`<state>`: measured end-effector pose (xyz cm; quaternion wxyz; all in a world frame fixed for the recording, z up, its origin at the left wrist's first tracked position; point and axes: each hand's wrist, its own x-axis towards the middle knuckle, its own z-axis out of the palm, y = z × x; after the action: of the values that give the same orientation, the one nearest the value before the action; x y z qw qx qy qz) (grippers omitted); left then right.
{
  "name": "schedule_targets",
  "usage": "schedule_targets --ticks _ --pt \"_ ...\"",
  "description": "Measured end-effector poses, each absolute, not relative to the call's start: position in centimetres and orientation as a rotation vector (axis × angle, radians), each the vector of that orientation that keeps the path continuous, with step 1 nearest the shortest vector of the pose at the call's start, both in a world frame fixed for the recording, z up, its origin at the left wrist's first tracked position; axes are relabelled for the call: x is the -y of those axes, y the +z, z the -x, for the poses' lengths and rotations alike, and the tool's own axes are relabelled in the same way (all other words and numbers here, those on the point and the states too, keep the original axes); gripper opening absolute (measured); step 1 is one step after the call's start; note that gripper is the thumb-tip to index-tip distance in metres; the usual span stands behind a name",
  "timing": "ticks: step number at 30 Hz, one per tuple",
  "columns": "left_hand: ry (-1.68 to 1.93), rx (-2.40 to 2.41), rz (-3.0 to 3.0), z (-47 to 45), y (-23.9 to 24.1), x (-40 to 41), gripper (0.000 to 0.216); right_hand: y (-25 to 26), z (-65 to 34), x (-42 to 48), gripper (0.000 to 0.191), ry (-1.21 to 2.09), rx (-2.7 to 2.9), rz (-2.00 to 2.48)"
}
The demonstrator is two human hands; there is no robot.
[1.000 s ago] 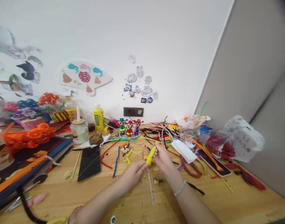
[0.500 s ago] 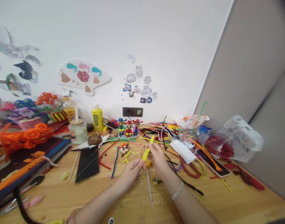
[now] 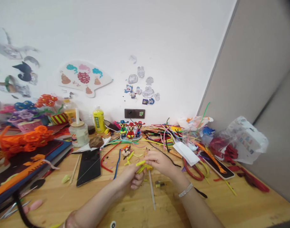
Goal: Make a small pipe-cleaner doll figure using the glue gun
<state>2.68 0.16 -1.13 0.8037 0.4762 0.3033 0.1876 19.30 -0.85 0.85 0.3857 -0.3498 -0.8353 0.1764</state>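
Two hands work a yellow strip close together, above the middle of the tabletop.
The left hand (image 3: pixel 129 178), fingers curled under, grips the yellow strip (image 3: pixel 140 163) near its left end; the right hand (image 3: pixel 159 161) comes in from the right, thumb and fingertips pinching it from above. The strip seems doubled or bent between them, though the fingers hide part of it. Below, a pale stick (image 3: pixel 151 191) lies on the tabletop (image 3: pixel 180 209), with a small dark-and-yellow piece (image 3: pixel 160 183) just to its right. To handle the strip well, the left grip should probably stay steady while the right fingertips press lightly and evenly, since it looks soft and could crease or twist; keeping the fingers off the visible stretch would help judge its shape.
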Motion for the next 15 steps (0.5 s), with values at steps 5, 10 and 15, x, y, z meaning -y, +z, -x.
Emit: schedule_targets --ticks 5,10,15 --pt "0.365 -0.613 -0.941 -2.6 -1.6 -0.7 0.029 0.1 -19.5 0.4 0.028 0.372 2.231 0.889" --pt "0.395 -0.595 -0.963 -2.3 -2.0 -1.2 0.027 -0.3 -19.7 0.2 0.027 0.307 2.301 0.930" --pt "0.510 -0.650 -1.112 -2.8 -2.2 -1.0 0.031 -0.8 -19.5 0.1 0.024 0.236 2.271 1.002"
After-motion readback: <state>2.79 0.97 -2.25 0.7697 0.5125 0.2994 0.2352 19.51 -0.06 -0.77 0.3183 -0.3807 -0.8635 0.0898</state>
